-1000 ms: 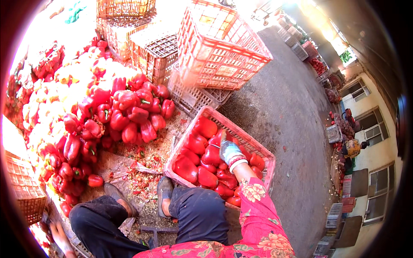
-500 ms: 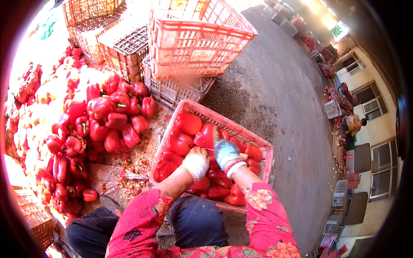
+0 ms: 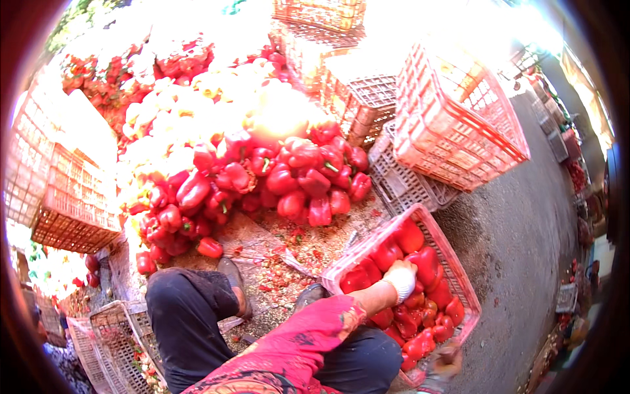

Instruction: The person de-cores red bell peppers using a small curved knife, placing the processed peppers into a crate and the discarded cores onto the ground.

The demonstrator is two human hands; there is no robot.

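Observation:
Red bell peppers (image 3: 427, 266) fill a pink plastic crate (image 3: 470, 297) in front of me, at the right. My left hand (image 3: 401, 279), in a white glove with bare fingertips, is closed on a red bell pepper among those at the crate's upper part; its thumb is hidden. My right hand (image 3: 443, 369), in a greyish-blue glove, is beside the crate's near right corner at the lower edge of view. It is blurred, with its fingers curled in, and what they hold cannot be made out.
A large heap of red peppers (image 3: 289, 172) lies on the ground ahead. Stacked orange-pink crates (image 3: 453, 131) stand beyond my crate, more crates (image 3: 73, 197) at the left. Scraps and seeds (image 3: 275, 279) litter the ground by my shoes. Grey pavement (image 3: 525, 217) runs along the right.
The view has swung left, so the heap and crates appear farther right. My right hand has left the peppers beside my left hand and moved out to the crate's near right corner.

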